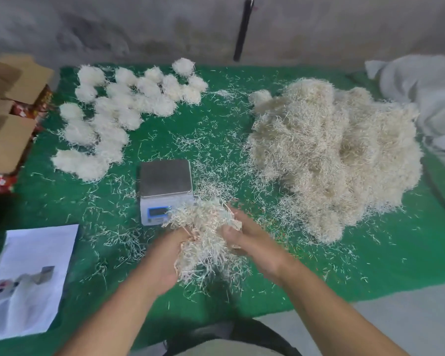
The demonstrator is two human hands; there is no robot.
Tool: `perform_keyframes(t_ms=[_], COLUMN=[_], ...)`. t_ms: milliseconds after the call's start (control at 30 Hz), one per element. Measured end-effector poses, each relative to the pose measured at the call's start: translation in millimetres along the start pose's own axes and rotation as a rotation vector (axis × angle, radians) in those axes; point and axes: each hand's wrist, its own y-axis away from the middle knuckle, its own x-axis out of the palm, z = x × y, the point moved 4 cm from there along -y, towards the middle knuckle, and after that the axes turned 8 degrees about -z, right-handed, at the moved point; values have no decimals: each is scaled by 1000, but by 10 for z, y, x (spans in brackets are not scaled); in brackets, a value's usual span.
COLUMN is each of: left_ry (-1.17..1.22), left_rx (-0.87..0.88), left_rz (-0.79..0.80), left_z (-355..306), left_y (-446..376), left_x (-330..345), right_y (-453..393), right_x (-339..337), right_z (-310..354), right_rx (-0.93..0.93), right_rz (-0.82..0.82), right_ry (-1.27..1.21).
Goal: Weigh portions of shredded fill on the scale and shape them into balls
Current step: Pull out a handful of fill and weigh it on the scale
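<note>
Cardboard boxes (8, 140), far left edge. Printed sheet (31, 281), near left. Finished balls (113, 111), roughly two dozen, clustered far left on the green mat (62, 214): done. Scale (165, 191), centre, pan bare. Left hand (165, 260) and right hand (252, 245), fingers curled around one loose portion (206, 240), held just in front of the scale; shaping under way. Large unweighed pile (332, 160), right: most fill remains.

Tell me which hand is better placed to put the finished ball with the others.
Probably the left hand. The balls lie to the far left of the scale; the right hand is toward the pile. Both hold the portion.
</note>
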Motion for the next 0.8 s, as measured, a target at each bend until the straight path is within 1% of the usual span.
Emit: perform_keyframes(t_ms=[67,167,333,400,533,600,667,800], left_ry=[-29,0,32,75,37,42,71,-5], left_rx=[6,-20,19,25,88,153,182,213], left_rz=[33,71,20,1,-75,-87,-115,-212], left_z=[-5,-59,-181,-286,-415,-490,-546,-554], left_y=[-12,16,54,96,126,161,221,202], left_x=[-1,-49,-189,-149,-79,-6,77,223], right_y=[23,-22,-14,-15,-74,-102,-161,-309], right_x=[172,297,191,101,-80,-207,-378,-795], right_z=[3,16,94,159,230,251,241,140], right_rx=[36,51,45,35,22,13,-4,-4], right_rz=[-36,-201,-329,-352,-350,-361,-373,-414], right_ry=[-15,-6,90,91,68,44,16,-13])
